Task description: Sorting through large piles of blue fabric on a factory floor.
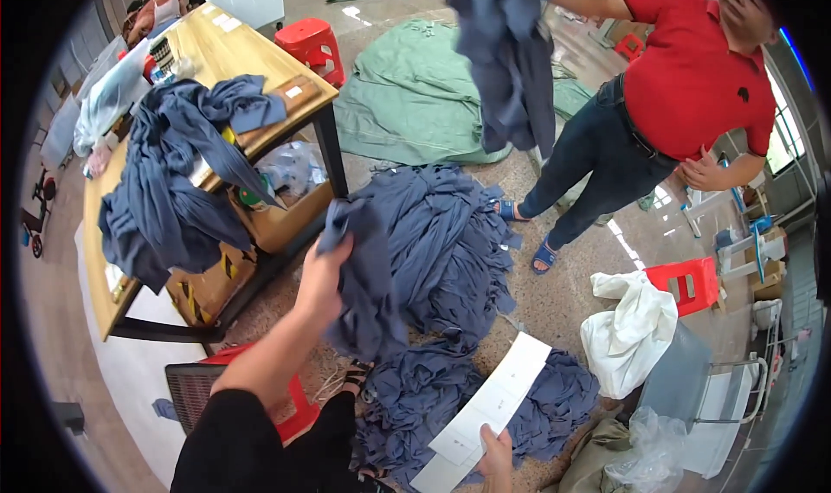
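My left hand [322, 278] is closed round a bunched piece of blue-grey fabric [363, 290], which hangs down from it in the middle of the view. Low at the right, my right hand [496, 452] grips a long strip of white paper [495, 399] with small printed marks, thumb on top. Beneath the strip lies a crumpled heap of the same blue-grey fabric [415, 398]. A larger fabric pile [446, 242] covers the floor beyond it. Across from me, a person in a red shirt [692, 69] holds up another blue-grey fabric piece [506, 60].
At the left stands a wooden table [208, 51] draped with blue-grey fabric [173, 181]. Green cloth [415, 86] lies on the floor behind. Red stools [310, 47], a white cloth [630, 328], a grey chair [679, 372] and a clear plastic bag [649, 450] stand or lie around.
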Motion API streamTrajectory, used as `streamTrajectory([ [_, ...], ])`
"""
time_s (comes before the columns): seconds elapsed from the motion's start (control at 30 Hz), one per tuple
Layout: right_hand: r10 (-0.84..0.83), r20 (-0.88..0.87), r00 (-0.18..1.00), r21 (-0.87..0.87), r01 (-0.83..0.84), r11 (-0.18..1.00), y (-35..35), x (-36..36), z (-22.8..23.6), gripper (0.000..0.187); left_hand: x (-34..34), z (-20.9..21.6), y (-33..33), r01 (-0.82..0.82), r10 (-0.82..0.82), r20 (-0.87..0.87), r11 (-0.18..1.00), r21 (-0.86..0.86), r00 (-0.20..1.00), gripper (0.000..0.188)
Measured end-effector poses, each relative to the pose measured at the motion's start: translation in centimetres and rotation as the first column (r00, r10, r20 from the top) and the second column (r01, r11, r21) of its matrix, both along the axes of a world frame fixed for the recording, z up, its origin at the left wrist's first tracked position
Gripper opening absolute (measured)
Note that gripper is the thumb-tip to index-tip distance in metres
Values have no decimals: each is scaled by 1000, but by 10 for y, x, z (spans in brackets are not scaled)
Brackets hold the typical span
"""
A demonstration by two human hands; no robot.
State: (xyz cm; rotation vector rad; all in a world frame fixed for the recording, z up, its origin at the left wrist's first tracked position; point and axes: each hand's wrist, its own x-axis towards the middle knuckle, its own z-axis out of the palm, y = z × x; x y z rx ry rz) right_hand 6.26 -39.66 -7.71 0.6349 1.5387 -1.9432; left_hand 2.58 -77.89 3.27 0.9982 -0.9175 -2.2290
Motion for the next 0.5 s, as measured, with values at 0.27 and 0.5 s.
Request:
streamTrajectory([
  [0.27,-156,-24,987,11,157,988,-38,-12,44,31,-119,2,-64,123,-123,13,992,17,992,25],
  [0.5,-160,30,987,86,157,984,-58,-16,32,32,-65,-69,-39,177,-167,201,984,-35,965,20],
])
